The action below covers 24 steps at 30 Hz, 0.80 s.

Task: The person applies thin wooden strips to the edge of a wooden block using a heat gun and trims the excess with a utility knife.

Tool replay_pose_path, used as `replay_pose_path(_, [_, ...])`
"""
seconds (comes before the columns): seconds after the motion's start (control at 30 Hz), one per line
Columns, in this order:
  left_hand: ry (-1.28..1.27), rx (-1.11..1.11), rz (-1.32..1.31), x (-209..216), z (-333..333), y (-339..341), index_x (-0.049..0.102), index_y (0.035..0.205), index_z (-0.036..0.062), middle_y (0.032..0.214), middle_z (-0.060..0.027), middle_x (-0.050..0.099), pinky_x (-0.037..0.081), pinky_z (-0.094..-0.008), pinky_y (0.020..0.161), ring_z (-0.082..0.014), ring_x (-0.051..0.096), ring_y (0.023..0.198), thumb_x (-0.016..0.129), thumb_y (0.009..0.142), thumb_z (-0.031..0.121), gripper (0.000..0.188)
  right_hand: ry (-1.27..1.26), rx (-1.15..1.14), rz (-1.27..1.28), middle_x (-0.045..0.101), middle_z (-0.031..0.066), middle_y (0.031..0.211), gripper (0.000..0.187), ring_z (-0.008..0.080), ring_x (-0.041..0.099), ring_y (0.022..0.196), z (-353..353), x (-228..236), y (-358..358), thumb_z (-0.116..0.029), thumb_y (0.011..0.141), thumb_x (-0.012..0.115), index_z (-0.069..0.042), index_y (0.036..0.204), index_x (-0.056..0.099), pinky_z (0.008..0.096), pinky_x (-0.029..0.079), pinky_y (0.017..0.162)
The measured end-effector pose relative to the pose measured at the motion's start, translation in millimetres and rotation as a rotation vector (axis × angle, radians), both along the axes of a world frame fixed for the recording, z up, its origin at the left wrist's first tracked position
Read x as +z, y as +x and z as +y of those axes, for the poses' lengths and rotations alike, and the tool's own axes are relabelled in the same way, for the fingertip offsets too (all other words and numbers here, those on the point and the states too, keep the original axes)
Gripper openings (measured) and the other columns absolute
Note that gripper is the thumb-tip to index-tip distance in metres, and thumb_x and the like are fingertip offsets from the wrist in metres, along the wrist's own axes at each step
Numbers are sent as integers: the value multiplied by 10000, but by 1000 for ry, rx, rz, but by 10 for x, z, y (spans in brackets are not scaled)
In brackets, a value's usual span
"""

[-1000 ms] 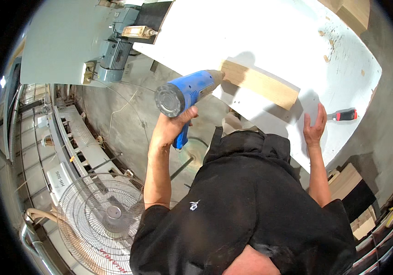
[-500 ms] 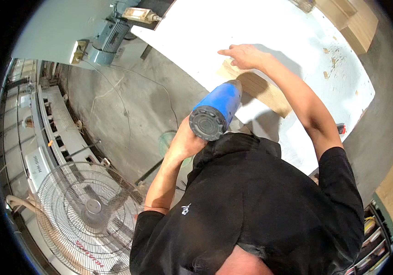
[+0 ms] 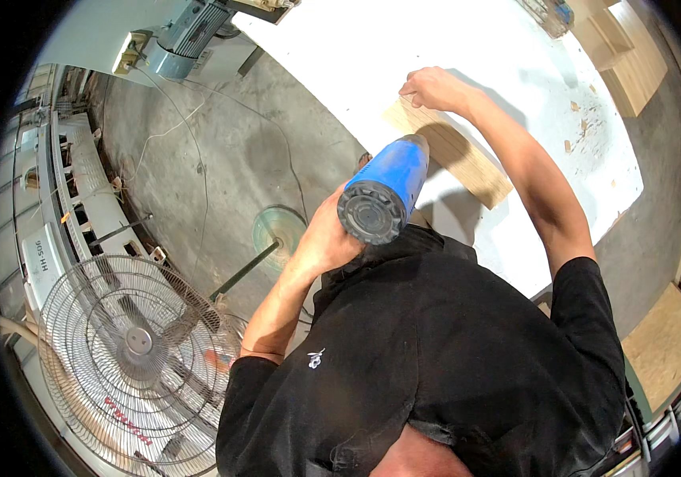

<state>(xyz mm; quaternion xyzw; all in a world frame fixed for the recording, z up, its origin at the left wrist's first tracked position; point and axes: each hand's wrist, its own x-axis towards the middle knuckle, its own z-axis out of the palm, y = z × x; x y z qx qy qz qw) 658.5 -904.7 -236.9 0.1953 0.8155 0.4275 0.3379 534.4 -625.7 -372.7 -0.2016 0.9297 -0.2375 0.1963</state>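
Observation:
My left hand (image 3: 328,234) is closed round the grip of a blue heat gun (image 3: 394,173) with a black round rear cap. Its metal nozzle points away from me, above a light wooden board (image 3: 459,155). The board lies at a slant on the white table (image 3: 388,56); the gun and its shadow cover part of it. At the board's far end is my right hand (image 3: 436,89), its fingers curled in and pinched together. What lies between those fingertips is too small to make out.
A wire-caged fan (image 3: 140,342) stands at the lower left, near a round green base (image 3: 277,230) with a pole. An electric motor (image 3: 189,36) is at the upper left. Cables (image 3: 205,171) trail over the floor. A wooden box (image 3: 634,71) sits beyond the table's right edge.
My right hand has drawn its outstretched index finger back into a pinch near the board's end. The heat gun stays over the board. The whole view has shifted slightly.

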Motion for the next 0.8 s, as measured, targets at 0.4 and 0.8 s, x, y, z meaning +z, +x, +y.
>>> replay_pose_path(0.4, [-91,21,55,52,-72,64,560,1209,1,1217,-198,597,450,-402,968,-354,567,1148,683,751,89,482,-22,-15,228,564,78,1219,360,296,575,1093,-70,-86,68,-116,880,576,-159,1236,616,412,466,942])
replay_pose_path(0.8, [-91,99,130,155,-378,57,603,1124,-8,1042,-125,679,504,-357,849,-213,631,950,787,797,200,429,-288,-567,254,647,101,1121,309,237,640,967,435,-92,602,-214,930,572,-113,1215,632,352,510,862])
